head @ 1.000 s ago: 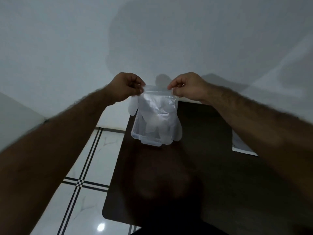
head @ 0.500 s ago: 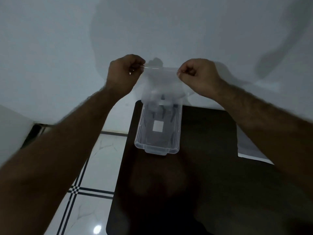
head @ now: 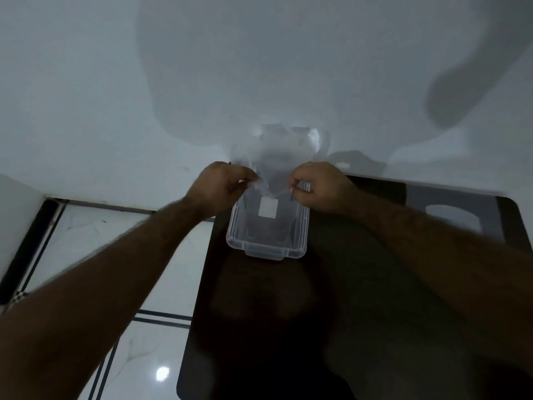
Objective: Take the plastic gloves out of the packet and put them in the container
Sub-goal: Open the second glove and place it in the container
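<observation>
A thin clear plastic glove (head: 278,155) is stretched between my two hands above the far end of the container, its fingers flipped up against the wall. My left hand (head: 219,187) pinches the glove's left edge and my right hand (head: 320,187) pinches its right edge. Below them a clear rectangular plastic container (head: 266,246) stands at the far left of the dark table (head: 375,284), with a white label showing through its bottom. The packet (head: 452,217) lies flat at the far right of the table.
A white wall rises right behind the table. White tiled floor (head: 121,255) with dark lines lies to the left of the table's left edge.
My hands came down from raised height to just over the container's far end. The glove, which hung down earlier, now points upward and away from me.
</observation>
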Demonstrator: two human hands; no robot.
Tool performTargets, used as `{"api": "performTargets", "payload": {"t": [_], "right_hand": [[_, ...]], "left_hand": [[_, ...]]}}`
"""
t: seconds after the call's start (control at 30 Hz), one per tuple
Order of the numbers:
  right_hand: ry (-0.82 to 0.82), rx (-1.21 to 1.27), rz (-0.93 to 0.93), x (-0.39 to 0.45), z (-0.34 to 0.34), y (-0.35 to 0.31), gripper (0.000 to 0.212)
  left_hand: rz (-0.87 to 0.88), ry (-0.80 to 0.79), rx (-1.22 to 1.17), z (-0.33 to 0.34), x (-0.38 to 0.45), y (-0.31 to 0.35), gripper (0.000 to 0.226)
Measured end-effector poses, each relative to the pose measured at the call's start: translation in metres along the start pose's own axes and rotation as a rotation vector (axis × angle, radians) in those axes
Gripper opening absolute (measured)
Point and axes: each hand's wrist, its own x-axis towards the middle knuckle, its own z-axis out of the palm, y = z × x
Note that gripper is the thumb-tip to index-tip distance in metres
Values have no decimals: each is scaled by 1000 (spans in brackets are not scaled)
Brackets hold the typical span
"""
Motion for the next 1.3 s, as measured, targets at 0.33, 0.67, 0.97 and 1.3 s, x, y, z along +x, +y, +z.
{"api": "performTargets", "payload": {"t": [0.33, 0.67, 0.97, 1.3], "right_hand": [[-213, -224, -51, -2, 55, 20, 14], [-455, -498, -153, 14, 81, 24, 15], [-736, -670, -156, 18, 85, 7, 29], [-943, -631, -178, 25, 88, 4, 39]], "left_hand": [[36, -196, 88, 42, -18, -28, 23], [311, -396, 311, 62, -11, -48, 14], [333, -740, 505, 76, 1, -42, 21], [353, -1039, 579, 70, 3, -26, 41]]}}
